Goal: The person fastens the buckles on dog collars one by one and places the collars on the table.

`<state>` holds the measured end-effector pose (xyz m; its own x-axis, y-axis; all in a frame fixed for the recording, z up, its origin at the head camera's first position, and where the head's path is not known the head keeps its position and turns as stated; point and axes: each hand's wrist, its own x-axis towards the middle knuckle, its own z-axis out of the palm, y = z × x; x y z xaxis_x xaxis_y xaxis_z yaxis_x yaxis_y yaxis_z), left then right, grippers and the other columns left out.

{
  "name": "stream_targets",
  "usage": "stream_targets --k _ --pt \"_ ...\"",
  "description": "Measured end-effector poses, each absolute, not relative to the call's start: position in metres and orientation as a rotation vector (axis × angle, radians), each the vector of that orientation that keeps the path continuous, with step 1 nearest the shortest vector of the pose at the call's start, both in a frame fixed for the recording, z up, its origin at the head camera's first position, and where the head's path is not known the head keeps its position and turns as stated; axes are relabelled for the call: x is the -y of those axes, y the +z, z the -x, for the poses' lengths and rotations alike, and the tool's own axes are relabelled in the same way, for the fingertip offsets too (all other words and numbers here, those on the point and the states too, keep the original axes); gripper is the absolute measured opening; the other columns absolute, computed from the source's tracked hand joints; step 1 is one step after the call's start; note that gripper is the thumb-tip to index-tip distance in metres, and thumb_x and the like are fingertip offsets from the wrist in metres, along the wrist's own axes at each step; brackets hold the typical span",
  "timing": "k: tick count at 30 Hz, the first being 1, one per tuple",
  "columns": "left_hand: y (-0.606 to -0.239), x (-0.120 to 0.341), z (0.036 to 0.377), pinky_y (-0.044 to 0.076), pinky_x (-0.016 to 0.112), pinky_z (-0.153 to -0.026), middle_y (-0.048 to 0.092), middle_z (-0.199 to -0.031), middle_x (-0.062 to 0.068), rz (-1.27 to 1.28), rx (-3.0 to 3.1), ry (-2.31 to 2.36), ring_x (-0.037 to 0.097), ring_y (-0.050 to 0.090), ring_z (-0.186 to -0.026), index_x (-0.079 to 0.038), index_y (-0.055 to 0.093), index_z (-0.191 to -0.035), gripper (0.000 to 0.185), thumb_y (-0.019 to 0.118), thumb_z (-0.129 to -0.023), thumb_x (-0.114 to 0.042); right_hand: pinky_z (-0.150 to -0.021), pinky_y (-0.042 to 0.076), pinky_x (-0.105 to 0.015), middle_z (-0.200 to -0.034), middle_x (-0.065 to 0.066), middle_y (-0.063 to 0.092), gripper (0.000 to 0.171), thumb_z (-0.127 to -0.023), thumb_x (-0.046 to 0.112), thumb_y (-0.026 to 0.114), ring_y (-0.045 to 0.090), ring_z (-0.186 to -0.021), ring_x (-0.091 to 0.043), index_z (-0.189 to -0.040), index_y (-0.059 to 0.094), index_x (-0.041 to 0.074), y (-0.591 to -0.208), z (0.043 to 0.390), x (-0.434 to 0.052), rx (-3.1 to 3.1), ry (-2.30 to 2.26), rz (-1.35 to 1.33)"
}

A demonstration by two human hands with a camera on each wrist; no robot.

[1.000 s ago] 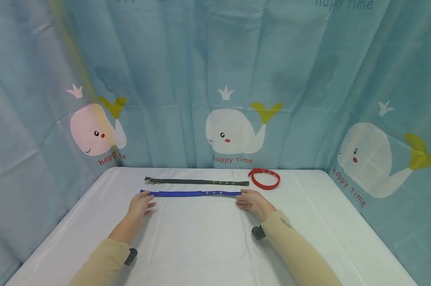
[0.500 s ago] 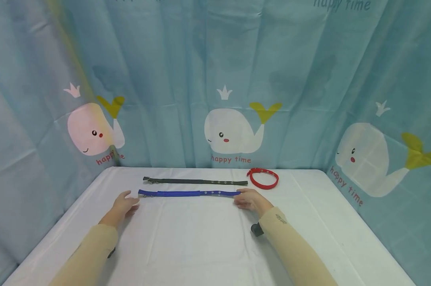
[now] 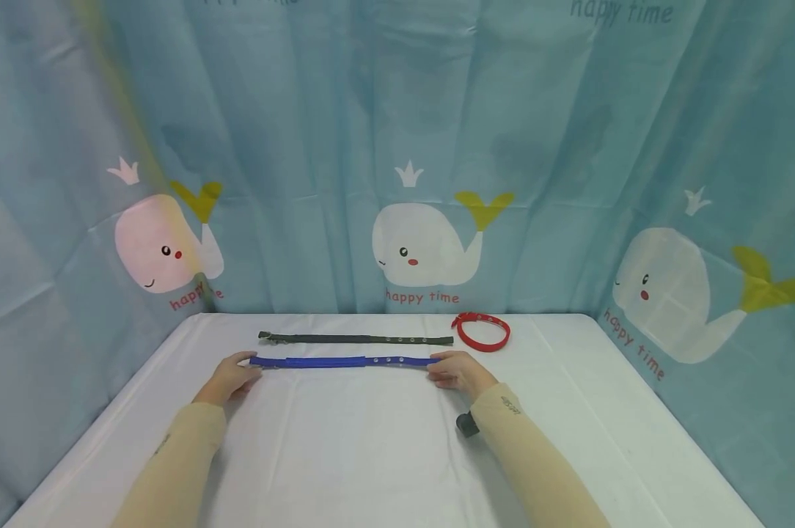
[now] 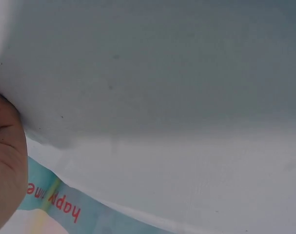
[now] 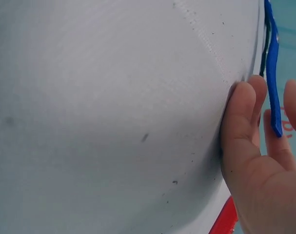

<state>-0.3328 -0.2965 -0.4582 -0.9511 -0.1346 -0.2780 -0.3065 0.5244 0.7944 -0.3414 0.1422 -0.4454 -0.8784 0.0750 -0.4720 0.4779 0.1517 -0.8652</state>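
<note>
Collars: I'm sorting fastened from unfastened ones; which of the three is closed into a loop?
The red collar, curled into a ring at the table's far right; the blue and dark collars lie straight.

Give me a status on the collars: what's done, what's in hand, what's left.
Looks done: the black collar lies straight along the far side of the table. In hand: the blue collar, stretched flat, with the left hand at its buckle end and the right hand at its tip. Possibly left: the red collar is buckled in a loop, untouched.
</note>
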Motion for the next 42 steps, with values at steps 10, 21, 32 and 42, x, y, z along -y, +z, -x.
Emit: stream_targets --k 10,21,32,42 --pt "-0.456 0.297 0.330 0.047 0.026 -0.055 0.053 -0.088 0.013 0.382 -2.613 1.405 0.013 0.053 -0.059 0.006 0.040 -0.135 0.045 0.057 -0.094 -0.005 -0.067 0.055 -0.026 -0.105 -0.017 0.065 0.039 -0.085 -0.001 0.071 0.067 -0.083 -0.021 -0.123 0.065 0.004 -0.448 0.346 -0.136 -2.195 -1.711 -0.545" --pt "-0.456 0.294 0.336 0.049 0.027 -0.059 0.056 -0.096 0.014 0.362 -2.563 1.498 0.013 0.059 -0.063 0.004 0.040 -0.139 0.048 0.057 -0.096 -0.004 -0.068 0.055 -0.027 -0.086 -0.012 0.069 0.039 -0.087 -0.003 0.068 0.067 -0.073 -0.017 -0.125 0.064 0.004 -0.456 0.346 -0.141 -2.075 -1.861 -0.564" --pt "-0.448 0.294 0.332 0.051 0.030 -0.072 0.063 -0.096 0.008 0.190 -2.608 1.550 0.016 0.062 -0.081 0.009 0.044 -0.136 0.048 0.062 -0.096 -0.011 -0.081 0.055 -0.042 -0.100 -0.015 0.069 0.046 -0.090 0.002 0.067 0.069 -0.085 -0.023 -0.134 0.056 0.003 -0.457 0.344 -0.156 -1.885 -2.008 -0.393" --pt "-0.439 0.276 0.325 0.043 0.054 -0.097 0.049 -0.137 0.027 -0.038 -2.524 1.724 0.034 0.058 -0.117 0.009 0.035 -0.140 0.057 0.053 -0.102 -0.029 -0.094 0.046 -0.053 -0.090 -0.008 0.070 0.034 -0.095 0.009 0.062 0.070 -0.083 -0.020 -0.126 0.054 -0.002 -0.446 0.348 -0.158 -1.869 -2.114 -0.273"
